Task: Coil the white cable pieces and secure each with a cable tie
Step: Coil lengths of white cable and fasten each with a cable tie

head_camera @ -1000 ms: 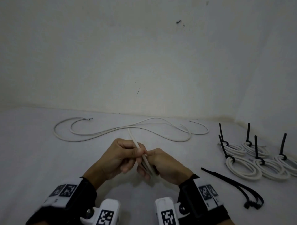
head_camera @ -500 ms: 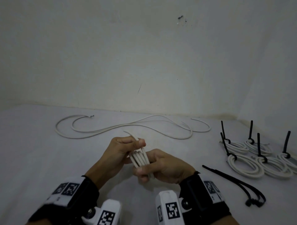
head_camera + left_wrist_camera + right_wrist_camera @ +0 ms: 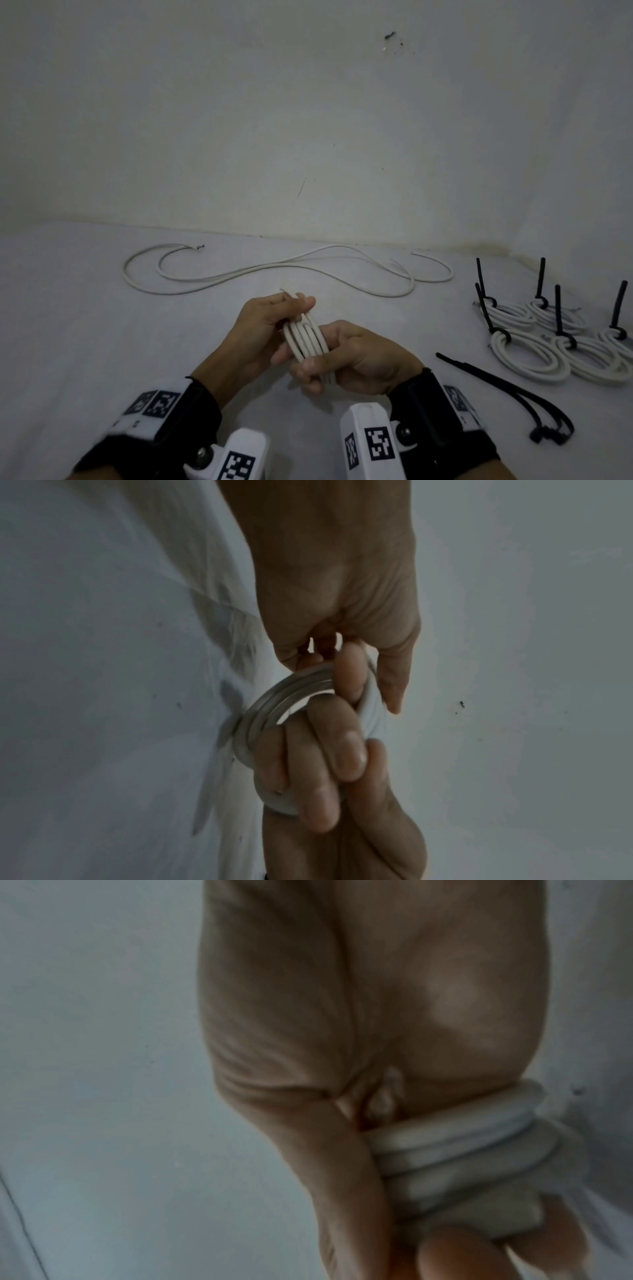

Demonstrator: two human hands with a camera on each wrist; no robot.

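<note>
No readable words, brands or numbers appear anywhere. The only signs are black-and-white square code markers on the wrist bands (image 3: 156,404) and on the white camera mounts (image 3: 371,442); they carry no letters.

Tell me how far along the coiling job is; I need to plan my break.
Done: about five tied coils lie at right, each cinched with a black tie. In hand: the left hand and right hand grip a fresh coil, wound but not yet tied. Left: tying it with one of the loose ties, then the uncoiled cable by the wall.
</note>
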